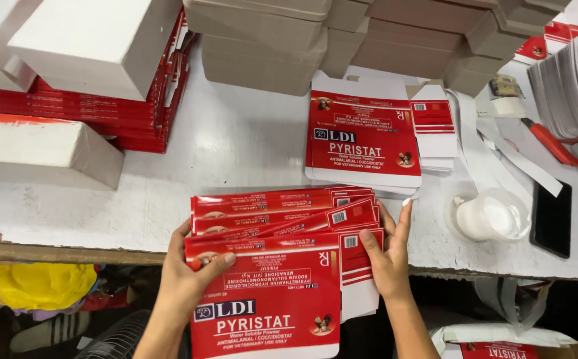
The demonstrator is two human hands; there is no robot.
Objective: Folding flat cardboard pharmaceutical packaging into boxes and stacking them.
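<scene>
Both hands, the left hand (189, 276) and the right hand (385, 256), pinch a fanned bunch of flat red cartons (275, 266) by its sides at the white table (235, 146) edge, so none slip.

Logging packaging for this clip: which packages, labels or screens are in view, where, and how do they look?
Fanned red-and-white flat cartons: held in both hands at the table's edge.
Flat red-and-white carton stack: table centre, unfolded.
Red carton bundles: upper left, under white blocks.
Black phone: right, screen dark.
White tape roll: beside the phone.
</scene>
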